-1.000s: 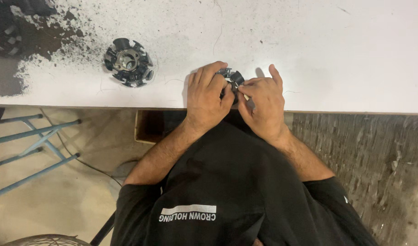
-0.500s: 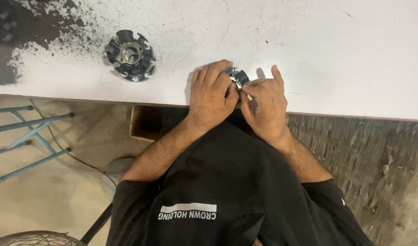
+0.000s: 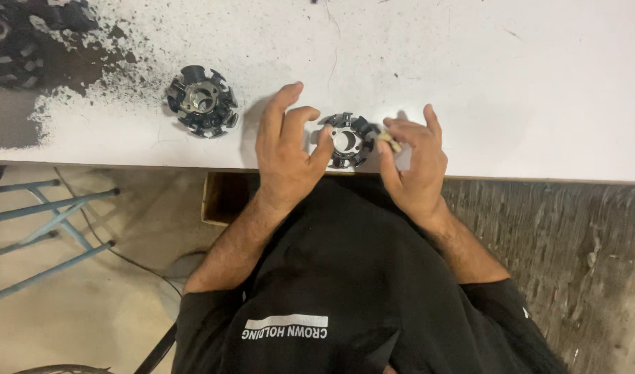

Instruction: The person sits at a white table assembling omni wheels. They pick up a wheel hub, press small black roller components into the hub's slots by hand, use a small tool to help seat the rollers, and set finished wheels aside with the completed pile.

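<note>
We see a round, black-and-silver metal stator core with slotted teeth (image 3: 346,140) lying flat near the front edge of the white, soot-speckled desk (image 3: 525,83), between both hands. Our left hand (image 3: 286,149) curls loosely around its left side, thumb touching the rim, not clenched. Our right hand (image 3: 413,163) pinches a small tan piece (image 3: 389,143) just beside the core's right edge; what it is we cannot quite tell. A second, similar toothed core (image 3: 201,102) sits apart to the left, near a dark powder patch (image 3: 40,62).
</note>
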Action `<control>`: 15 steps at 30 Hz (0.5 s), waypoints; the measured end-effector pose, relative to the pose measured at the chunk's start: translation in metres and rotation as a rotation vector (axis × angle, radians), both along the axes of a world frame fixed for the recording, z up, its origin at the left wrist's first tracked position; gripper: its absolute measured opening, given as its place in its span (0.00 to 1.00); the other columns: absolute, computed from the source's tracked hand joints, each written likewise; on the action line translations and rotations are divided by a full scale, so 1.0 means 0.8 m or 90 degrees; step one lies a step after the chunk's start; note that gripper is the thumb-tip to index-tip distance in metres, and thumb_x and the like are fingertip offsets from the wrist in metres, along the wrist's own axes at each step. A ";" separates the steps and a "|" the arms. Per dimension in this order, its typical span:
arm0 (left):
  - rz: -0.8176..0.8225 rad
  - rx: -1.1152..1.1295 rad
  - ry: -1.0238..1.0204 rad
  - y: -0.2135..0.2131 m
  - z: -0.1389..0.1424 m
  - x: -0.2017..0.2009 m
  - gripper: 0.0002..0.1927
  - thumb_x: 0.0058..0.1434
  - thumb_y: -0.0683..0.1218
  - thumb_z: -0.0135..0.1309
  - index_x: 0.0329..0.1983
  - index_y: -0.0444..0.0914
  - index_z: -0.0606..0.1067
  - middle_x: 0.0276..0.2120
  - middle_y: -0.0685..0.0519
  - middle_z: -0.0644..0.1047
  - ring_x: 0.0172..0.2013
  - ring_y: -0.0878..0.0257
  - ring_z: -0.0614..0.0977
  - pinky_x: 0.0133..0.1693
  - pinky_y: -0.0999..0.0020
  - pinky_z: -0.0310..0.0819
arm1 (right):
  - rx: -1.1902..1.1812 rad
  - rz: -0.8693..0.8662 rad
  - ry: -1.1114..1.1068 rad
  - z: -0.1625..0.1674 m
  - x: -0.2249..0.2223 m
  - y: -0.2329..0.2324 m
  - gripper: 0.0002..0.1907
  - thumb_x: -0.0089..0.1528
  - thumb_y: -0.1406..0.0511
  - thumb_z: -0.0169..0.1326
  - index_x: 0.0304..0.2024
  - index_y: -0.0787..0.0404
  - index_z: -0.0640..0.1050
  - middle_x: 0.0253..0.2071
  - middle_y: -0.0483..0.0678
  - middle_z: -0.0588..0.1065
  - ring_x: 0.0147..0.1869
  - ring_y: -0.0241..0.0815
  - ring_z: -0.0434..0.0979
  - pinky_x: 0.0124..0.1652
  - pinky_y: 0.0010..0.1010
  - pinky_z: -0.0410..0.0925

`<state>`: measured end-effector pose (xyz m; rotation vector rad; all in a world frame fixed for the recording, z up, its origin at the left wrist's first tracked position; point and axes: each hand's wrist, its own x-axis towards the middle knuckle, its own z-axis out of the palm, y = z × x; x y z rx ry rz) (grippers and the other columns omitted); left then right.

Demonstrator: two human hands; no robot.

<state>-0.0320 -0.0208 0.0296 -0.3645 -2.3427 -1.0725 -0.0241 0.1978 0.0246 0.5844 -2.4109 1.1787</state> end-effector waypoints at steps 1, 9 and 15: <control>-0.023 -0.028 -0.020 -0.002 0.003 0.000 0.13 0.61 0.42 0.64 0.43 0.35 0.72 0.57 0.42 0.71 0.57 0.47 0.75 0.56 0.54 0.72 | 0.014 -0.010 -0.020 -0.001 0.001 0.002 0.13 0.67 0.74 0.60 0.52 0.64 0.72 0.50 0.51 0.79 0.62 0.50 0.82 0.77 0.57 0.52; -0.072 -0.228 -0.120 0.024 0.012 -0.017 0.15 0.54 0.46 0.66 0.38 0.36 0.74 0.41 0.48 0.72 0.42 0.50 0.77 0.44 0.53 0.73 | 0.019 -0.045 -0.047 -0.008 -0.006 -0.008 0.11 0.63 0.73 0.62 0.44 0.62 0.73 0.46 0.50 0.79 0.61 0.52 0.81 0.73 0.59 0.56; -0.067 -0.236 -0.115 0.030 0.011 -0.014 0.12 0.54 0.44 0.63 0.38 0.36 0.74 0.41 0.48 0.73 0.42 0.51 0.77 0.41 0.54 0.72 | 0.019 -0.031 -0.036 -0.011 -0.008 -0.006 0.13 0.61 0.73 0.64 0.42 0.60 0.72 0.44 0.52 0.76 0.56 0.54 0.79 0.72 0.56 0.60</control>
